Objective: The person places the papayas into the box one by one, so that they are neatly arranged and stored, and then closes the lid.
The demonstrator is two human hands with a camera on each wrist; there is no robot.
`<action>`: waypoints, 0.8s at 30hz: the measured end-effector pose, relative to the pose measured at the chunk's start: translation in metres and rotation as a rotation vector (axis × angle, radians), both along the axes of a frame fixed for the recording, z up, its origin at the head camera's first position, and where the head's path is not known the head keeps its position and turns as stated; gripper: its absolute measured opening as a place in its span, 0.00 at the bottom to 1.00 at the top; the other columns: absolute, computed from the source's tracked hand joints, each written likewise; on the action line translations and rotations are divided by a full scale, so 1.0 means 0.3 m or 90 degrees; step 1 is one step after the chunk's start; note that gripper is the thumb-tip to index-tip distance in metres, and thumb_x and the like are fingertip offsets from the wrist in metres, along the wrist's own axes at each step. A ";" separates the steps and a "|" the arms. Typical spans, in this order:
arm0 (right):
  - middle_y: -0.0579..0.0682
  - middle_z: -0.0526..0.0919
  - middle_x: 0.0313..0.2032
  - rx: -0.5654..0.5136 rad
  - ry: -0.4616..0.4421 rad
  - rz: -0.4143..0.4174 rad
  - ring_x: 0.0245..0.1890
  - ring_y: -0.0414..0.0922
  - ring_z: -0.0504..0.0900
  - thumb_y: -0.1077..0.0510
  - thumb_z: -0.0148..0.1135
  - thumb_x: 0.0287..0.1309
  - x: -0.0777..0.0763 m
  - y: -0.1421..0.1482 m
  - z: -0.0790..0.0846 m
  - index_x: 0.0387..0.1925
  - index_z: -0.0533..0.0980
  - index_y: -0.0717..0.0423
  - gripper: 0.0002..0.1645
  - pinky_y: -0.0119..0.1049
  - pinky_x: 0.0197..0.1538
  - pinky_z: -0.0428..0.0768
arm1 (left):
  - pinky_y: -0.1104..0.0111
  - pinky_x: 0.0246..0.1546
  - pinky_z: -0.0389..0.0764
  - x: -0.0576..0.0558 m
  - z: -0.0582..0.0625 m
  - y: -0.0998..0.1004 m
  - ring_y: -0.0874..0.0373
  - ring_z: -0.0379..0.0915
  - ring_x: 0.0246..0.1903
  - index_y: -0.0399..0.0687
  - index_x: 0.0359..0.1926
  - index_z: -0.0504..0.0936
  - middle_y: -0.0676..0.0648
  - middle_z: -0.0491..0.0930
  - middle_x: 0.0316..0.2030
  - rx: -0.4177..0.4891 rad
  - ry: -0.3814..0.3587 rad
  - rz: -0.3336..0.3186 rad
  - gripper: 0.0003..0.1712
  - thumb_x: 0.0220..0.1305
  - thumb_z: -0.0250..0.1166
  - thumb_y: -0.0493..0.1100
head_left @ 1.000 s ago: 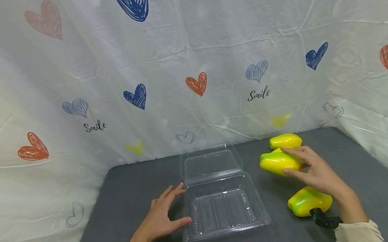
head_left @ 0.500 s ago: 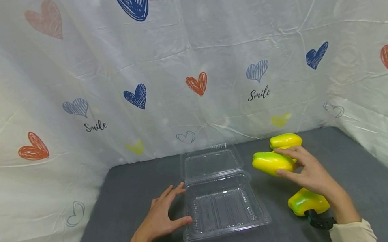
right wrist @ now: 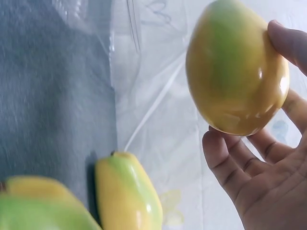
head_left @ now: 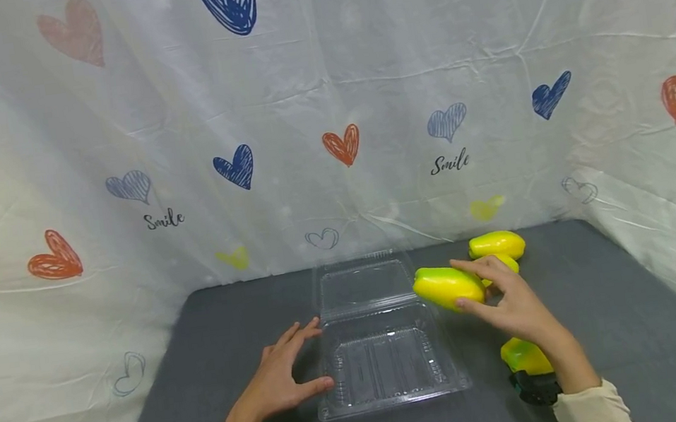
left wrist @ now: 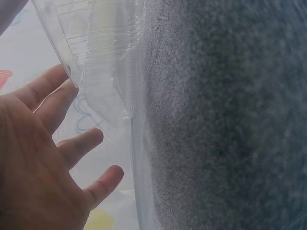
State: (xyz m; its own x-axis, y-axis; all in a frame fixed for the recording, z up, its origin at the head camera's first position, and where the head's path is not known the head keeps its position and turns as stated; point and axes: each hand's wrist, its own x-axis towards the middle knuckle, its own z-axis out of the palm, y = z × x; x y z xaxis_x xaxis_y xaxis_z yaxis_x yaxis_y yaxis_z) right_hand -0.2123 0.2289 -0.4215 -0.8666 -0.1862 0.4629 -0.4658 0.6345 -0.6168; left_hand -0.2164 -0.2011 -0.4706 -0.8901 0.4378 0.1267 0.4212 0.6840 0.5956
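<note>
Clear box (head_left: 387,368) laid open on grey table (head_left: 214,341), lid (head_left: 365,284) folded back, ribbed floor seen. Black writing (head_left: 450,162) on curtain (head_left: 276,83) read twice as "Smile", among printed hearts (head_left: 342,146). Held fruit (head_left: 448,287) glossy, yellow with green streak, gripped between thumb and fingers of right hand (head_left: 510,299), raised by box's right side. Three more fruits (head_left: 496,246) set at right. Left hand (head_left: 280,379) spread wide, fingertips placed at box's left rim.

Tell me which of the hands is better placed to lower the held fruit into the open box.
Probably the right hand: it grips the fruit, raised near the box. The left hand holds no fruit and is spread at the box's left edge.
</note>
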 end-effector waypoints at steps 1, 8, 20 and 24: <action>0.46 0.77 0.51 -0.004 -0.004 0.005 0.42 0.34 0.71 0.52 0.75 0.58 0.000 -0.008 0.001 0.69 0.74 0.46 0.37 0.35 0.43 0.78 | 0.30 0.65 0.54 0.000 -0.001 0.001 0.41 0.49 0.79 0.63 0.77 0.63 0.58 0.62 0.77 -0.001 -0.001 0.002 0.51 0.57 0.74 0.64; 0.43 0.77 0.49 -0.003 -0.037 0.044 0.42 0.36 0.72 0.48 0.74 0.60 -0.006 -0.065 0.017 0.69 0.74 0.40 0.36 0.35 0.43 0.78 | 0.30 0.65 0.53 -0.002 -0.004 0.004 0.40 0.48 0.79 0.63 0.78 0.61 0.58 0.64 0.76 -0.002 -0.005 -0.006 0.52 0.57 0.74 0.64; 0.46 0.78 0.63 -0.023 -0.021 0.133 0.48 0.38 0.77 0.50 0.74 0.60 -0.027 -0.161 0.094 0.68 0.74 0.39 0.35 0.35 0.44 0.81 | 0.27 0.65 0.51 0.002 -0.002 0.003 0.39 0.48 0.79 0.62 0.78 0.61 0.57 0.64 0.76 0.002 -0.010 -0.006 0.51 0.57 0.74 0.62; 0.46 0.81 0.60 -0.015 -0.025 0.153 0.47 0.39 0.77 0.49 0.73 0.61 -0.040 -0.200 0.117 0.69 0.73 0.41 0.36 0.37 0.46 0.81 | 0.28 0.65 0.51 0.001 0.000 0.001 0.40 0.49 0.79 0.62 0.78 0.61 0.57 0.66 0.75 0.004 -0.008 -0.003 0.52 0.57 0.75 0.62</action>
